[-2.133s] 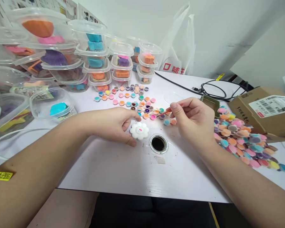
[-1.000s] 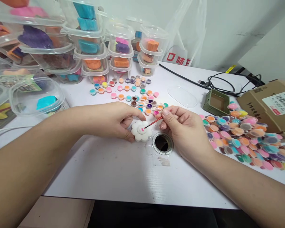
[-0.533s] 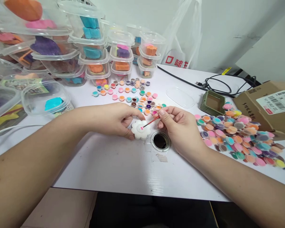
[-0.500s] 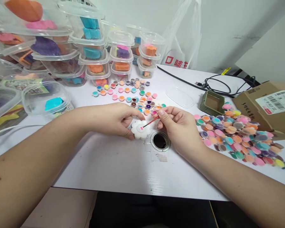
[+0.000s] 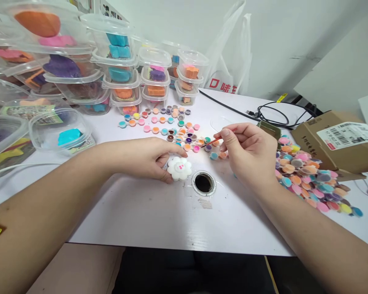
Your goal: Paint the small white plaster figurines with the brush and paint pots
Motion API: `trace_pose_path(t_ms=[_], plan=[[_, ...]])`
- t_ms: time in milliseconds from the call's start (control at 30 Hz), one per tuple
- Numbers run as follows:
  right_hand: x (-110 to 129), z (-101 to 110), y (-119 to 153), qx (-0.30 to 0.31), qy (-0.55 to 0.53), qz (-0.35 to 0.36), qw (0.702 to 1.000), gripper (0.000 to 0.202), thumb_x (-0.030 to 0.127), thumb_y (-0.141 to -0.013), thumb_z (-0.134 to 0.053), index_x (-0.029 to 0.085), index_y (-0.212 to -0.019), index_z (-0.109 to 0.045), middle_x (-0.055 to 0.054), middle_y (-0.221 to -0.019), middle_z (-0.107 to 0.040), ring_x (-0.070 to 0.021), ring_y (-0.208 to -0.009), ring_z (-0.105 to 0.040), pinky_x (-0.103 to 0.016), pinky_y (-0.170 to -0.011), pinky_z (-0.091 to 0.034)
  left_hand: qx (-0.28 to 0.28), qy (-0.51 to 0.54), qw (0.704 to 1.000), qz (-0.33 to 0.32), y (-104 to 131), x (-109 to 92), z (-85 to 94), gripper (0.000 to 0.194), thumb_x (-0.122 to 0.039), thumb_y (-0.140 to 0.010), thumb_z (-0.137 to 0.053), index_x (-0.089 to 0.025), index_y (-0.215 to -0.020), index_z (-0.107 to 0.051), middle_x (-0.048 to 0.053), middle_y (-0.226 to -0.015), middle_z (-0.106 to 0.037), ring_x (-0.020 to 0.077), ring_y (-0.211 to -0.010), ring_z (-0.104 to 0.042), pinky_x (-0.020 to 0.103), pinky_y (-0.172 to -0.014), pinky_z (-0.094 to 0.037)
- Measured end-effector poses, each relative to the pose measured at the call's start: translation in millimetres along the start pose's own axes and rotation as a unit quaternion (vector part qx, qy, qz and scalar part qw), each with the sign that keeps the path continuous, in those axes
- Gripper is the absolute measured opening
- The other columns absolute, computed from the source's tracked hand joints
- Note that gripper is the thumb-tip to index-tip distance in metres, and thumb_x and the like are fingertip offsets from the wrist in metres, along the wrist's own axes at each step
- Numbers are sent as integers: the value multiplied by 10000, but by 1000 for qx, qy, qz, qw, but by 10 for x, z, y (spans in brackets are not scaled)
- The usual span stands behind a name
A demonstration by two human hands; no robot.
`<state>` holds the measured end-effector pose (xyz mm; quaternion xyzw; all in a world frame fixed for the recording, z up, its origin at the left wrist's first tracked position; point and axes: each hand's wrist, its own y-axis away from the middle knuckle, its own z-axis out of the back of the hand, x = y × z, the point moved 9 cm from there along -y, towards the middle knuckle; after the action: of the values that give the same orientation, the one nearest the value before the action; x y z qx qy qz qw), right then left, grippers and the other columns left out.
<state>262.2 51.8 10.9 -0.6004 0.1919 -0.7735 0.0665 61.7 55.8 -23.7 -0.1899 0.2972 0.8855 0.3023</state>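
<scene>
A white flower-shaped plaster piece [image 5: 179,168] with small pink marks at its centre lies on the table. My left hand [image 5: 155,159] grips its left edge between thumb and fingers. My right hand [image 5: 248,149] pinches a thin red paintbrush [image 5: 218,139], clear of the flower. The dark tip of the brush points left, close to a pot of pink paint [image 5: 196,149]; whether it touches the paint I cannot tell. Several other small paint pots [image 5: 188,140], joined in strips, lie around and behind that pot.
Stacked clear tubs [image 5: 122,73] with coloured pieces line the back left. A round hole [image 5: 204,183] opens in the table [image 5: 159,216] right of the flower. At the right lie a heap of paint pots [image 5: 306,175], a cardboard box [image 5: 340,139] and a black cable [image 5: 272,115].
My right hand has drawn the brush off the flower, moving it right and back toward the pink paint pot. My left hand stays on the flower. The view has shifted slightly.
</scene>
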Motion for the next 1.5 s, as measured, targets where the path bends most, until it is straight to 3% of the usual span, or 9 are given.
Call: trace_pose_path(t_ms=[333, 533, 767, 833, 900, 1000, 1100, 1300, 1500], plan=[[-58, -172, -33, 45, 90, 45, 994, 141, 324, -909, -702, 184, -896, -717, -40, -767, -763, -168, -675, -711, -307, -624, -553, -38, -35, 998, 28, -7, -3, 34, 755, -588, -739, -739, -291, -1402, -531, -25, -802, -643, 181, -682, -593, 279, -582, -385], [-49, -204, -26, 53, 130, 57, 989, 92, 272, -900, -686, 189, -879, -718, -31, -786, -776, -180, -706, -718, -333, -682, -541, -11, -27, 999, 24, 16, -17, -6, 786, -568, -744, -729, -291, -1440, -494, -29, -806, -626, 176, -682, -588, 283, -584, -394], [64, -170, 8, 35, 80, 46, 995, 122, 321, -897, -720, 200, -887, -727, -47, -822, -782, -164, -683, -702, -317, -654, -550, 6, -14, 1000, 18, 25, 5, -24, 738, -508, -785, -701, -335, -1471, -488, -46, -799, -620, 152, -653, -565, 267, -573, -383], [115, -161, 60, 21, 32, 24, 999, 147, 352, -892, -740, 205, -899, -730, -47, -841, -782, -138, -635, -673, -289, -609, -538, -3, -14, 1000, 12, 16, -6, -14, 704, -523, -775, -712, -318, -1425, -539, -38, -809, -626, 151, -656, -564, 267, -576, -380], [87, -240, 133, 45, -27, -30, 998, 188, 385, -879, -762, 200, -900, -734, -39, -801, -769, -119, -595, -644, -266, -582, -526, -7, -13, 1000, 9, 9, -16, -9, 669, -532, -768, -718, -303, -1380, -575, -34, -802, -624, 150, -651, -559, 268, -573, -375], [-57, -425, 267, 105, -97, -124, 982, 270, 442, -858, -782, 177, -887, -737, -26, -723, -733, -106, -586, -623, -239, -572, -510, -3, -6, 1000, 12, 5, -12, -10, 659, -528, -772, -714, -308, -1376, -570, -38, -784, -613, 146, -633, -546, 269, -558, -366], [-220, -503, 337, 111, -135, -177, 968, 332, 485, -832, -798, 165, -888, -728, -15, -712, -714, -91, -568, -592, -216, -533, -470, 0, -3, 1000, 11, 5, -14, -8, 686, -520, -773, -710, -322, -1409, -544, -49, -766, -593, 140, -613, -523, 268, -547, -359], [-313, -548, 334, 117, -145, -189, 964, 352, 491, -818, -809, 156, -884, -720, -16, -713, -710, -84, -557, -581, -209, -524, -458, -6, -5, 1000, -2, 7, -56, 6, 703, -490, -760, -717, -308, -1418, -548, -61, -712, -545, 127, -571, -483, 270, -549, -347], [-291, -509, 325, 106, -117, -182, 971, 359, 517, -828, -787, 169, -887, -722, -34, -748, -735, -103, -569, -600, -218, -497, -442, -6, -7, 1000, 1, 5, -60, 4, 661, -483, -766, -716, -305, -1386, -573, -42, -751, -593, 142, -602, -520, 276, -569, -354]])
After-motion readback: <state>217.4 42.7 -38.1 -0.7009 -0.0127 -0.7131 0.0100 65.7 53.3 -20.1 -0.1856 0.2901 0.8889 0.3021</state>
